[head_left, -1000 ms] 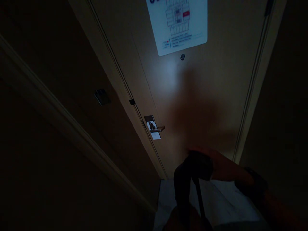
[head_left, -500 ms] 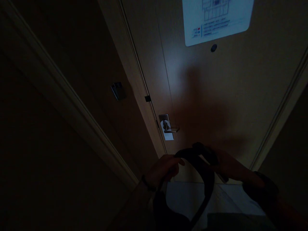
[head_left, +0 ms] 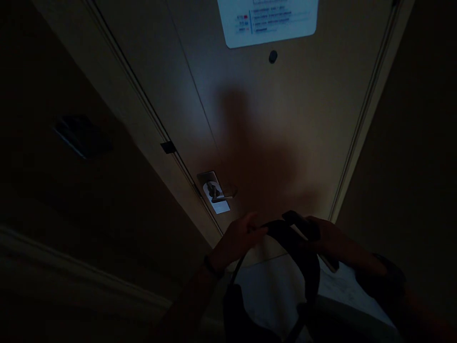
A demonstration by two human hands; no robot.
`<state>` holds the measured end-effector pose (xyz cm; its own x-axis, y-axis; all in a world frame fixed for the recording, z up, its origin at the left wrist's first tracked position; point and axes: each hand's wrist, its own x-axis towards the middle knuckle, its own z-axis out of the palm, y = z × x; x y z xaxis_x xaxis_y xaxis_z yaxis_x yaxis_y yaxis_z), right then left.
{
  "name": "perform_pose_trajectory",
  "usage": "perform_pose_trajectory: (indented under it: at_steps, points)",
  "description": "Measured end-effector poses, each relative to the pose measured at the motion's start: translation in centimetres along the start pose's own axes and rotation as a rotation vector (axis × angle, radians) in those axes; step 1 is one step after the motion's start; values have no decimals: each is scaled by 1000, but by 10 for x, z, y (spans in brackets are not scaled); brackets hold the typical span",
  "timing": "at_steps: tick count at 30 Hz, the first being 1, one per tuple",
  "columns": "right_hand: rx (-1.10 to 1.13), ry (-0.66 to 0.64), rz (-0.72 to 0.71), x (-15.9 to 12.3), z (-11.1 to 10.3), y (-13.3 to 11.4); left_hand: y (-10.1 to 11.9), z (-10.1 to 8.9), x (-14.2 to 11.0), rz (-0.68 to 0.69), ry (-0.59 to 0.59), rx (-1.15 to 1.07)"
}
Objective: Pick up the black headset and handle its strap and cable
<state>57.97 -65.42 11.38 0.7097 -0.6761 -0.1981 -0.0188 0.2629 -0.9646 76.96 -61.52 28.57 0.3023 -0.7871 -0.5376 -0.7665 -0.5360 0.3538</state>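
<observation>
Dim light fills a narrow entry before a closed door, and most of the scene sits in deep shadow. Low in the view, both hands meet on a dark curved strap — it looks like the handle or band of a black bag or headset, though the gloom makes it hard to say which. It arches from the hands down toward the bottom edge, passing over something pale beneath it.

At the upper end of the strap, the left hand has its fingers curled onto it; the thumb is raised, so the grip looks light. From the other side the right hand closes around the strap together with a small dark object at its top; a dark sleeve covers that wrist. A thin band sits on the left wrist.

Just beyond the left hand, on the door's left edge, a metal lever handle sticks out from its plate. Higher up is a peephole, and above it a white printed notice. A shadow falls across the middle of the door.
</observation>
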Motion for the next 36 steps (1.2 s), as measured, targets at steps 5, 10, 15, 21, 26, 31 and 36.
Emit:
perform_pose_trajectory:
  at_steps: [5, 10, 15, 21, 26, 31, 36]
  points:
    - [-35, 90, 59, -15, -15, 10, 36, 26, 28, 243, -63, 255]
    - [-72, 150, 71, -27, -34, 11, 73, 58, 63, 490, -386, 392]
    - [-69, 175, 90, -40, -52, 13, 79, 82, 95, 619, -591, 309]
    - [-47, 150, 58, -47, -62, 20, 69, 96, 113, 713, -637, 223]
    - [62, 69, -12, -46, -75, 30, 71, 95, 116, 732, -592, 201]
    - [431, -41, -120, -57, -94, 56, 64, 76, 120, 704, -425, 143]
    - [551, 31, -188, -59, -90, 68, 53, 64, 120, 644, -308, 91]
